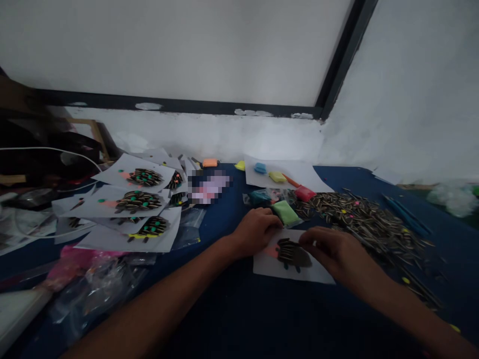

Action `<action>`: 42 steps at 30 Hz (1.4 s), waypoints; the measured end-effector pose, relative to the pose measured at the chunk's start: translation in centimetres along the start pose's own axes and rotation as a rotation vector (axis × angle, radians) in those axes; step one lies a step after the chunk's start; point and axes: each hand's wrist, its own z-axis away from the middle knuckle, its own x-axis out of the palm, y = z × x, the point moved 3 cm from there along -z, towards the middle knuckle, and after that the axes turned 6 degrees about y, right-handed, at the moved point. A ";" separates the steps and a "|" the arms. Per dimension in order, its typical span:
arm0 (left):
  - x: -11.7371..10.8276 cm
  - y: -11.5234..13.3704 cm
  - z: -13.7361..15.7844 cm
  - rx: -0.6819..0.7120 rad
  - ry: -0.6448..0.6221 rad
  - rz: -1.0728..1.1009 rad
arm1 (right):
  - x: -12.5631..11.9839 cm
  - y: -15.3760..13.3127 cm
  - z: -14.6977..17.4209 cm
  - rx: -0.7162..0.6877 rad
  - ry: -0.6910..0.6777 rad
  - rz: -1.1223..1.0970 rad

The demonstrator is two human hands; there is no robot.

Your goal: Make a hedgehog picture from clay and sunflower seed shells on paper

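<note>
A white sheet of paper (269,269) lies on the dark blue cloth in front of me. On it is a hedgehog figure (299,257) with a brown body, an orange snout and dark feet; striped sunflower seeds cover its left part. My left hand (258,229) holds the sheet's upper left edge, fingers curled. Over the hedgehog's upper right side, my right hand (331,247) has thumb and fingertips pinched together. Whatever lies between those fingertips is too small to make out. A light green clay packet (286,213) sits just beyond the sheet.
A heap of sunflower seeds (359,214) spreads to the right, with a blue tool (407,214) beyond. Finished hedgehog sheets (93,200) overlap at the left, above crumpled clear plastic (105,284). More clay packets rest on a white sheet (310,174) near the wall.
</note>
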 end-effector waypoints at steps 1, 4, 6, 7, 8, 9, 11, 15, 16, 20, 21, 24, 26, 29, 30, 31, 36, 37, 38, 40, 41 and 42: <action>0.0 0.0 0.0 0.003 0.000 -0.002 | 0.1 0.0 0.0 -0.005 -0.001 0.005; 0.1 -0.1 0.0 0.010 0.004 -0.006 | 0.4 0.1 0.0 -0.016 -0.005 0.026; 0.2 -0.2 -0.1 0.013 0.009 -0.004 | 0.5 0.1 0.0 -0.023 0.003 0.029; 0.2 -0.2 -0.1 0.013 0.010 -0.004 | 0.6 0.1 0.0 -0.027 0.004 0.026; 0.2 -0.2 -0.1 0.012 0.011 -0.004 | 0.7 0.1 0.0 -0.032 0.002 0.021; 0.2 -0.2 -0.1 0.010 0.010 -0.004 | 0.8 0.1 0.0 -0.038 0.002 0.018; 0.1 -0.1 -0.1 0.007 0.005 -0.004 | 0.9 0.1 0.0 -0.054 0.004 0.026; 0.1 -0.1 -0.1 0.006 0.001 -0.007 | 1.0 0.1 0.2 -0.087 0.004 0.069; 0.1 -0.1 0.0 0.008 0.004 -0.008 | 1.0 0.1 0.2 -0.095 0.002 0.079; 0.2 -0.2 0.0 0.011 0.011 -0.003 | 1.3 0.0 0.3 -0.130 0.007 0.121; 0.2 -0.2 0.0 0.010 0.011 -0.004 | 1.3 -0.1 0.3 -0.136 0.010 0.131; 0.2 -0.2 0.0 0.010 0.007 -0.011 | 1.5 -0.2 0.3 -0.149 0.022 0.149; 0.2 -0.1 -0.1 0.007 0.007 -0.011 | 1.5 -0.3 0.4 -0.148 0.024 0.152; 0.1 -0.1 -0.1 0.002 0.006 -0.013 | 1.4 -0.3 0.5 -0.135 0.009 0.163; 0.1 -0.1 -0.1 0.001 0.005 -0.015 | 1.2 -0.2 0.4 -0.130 0.014 0.171; 0.1 -0.1 -0.1 0.000 0.004 -0.016 | 0.9 0.1 0.4 -0.119 0.025 0.182; 0.1 -0.2 -0.1 -0.006 -0.003 0.003 | -1.8 2.9 -0.3 0.117 0.115 0.425; 0.1 -0.2 -0.1 -0.005 -0.005 0.006 | -2.3 3.6 -0.4 0.170 0.125 0.466; 0.1 -0.2 -0.1 -0.004 -0.006 0.007 | -2.7 4.3 -0.5 0.212 0.119 0.499; 0.1 -0.2 -0.1 -0.004 -0.006 0.005 | -3.1 5.4 -0.7 0.269 0.074 0.541; 0.0 -0.1 -0.1 -0.003 -0.006 0.003 | -3.0 5.9 -0.7 0.293 0.026 0.560; 0.0 -0.1 -0.1 -0.003 -0.008 0.002 | -2.9 6.2 -0.7 0.300 -0.012 0.571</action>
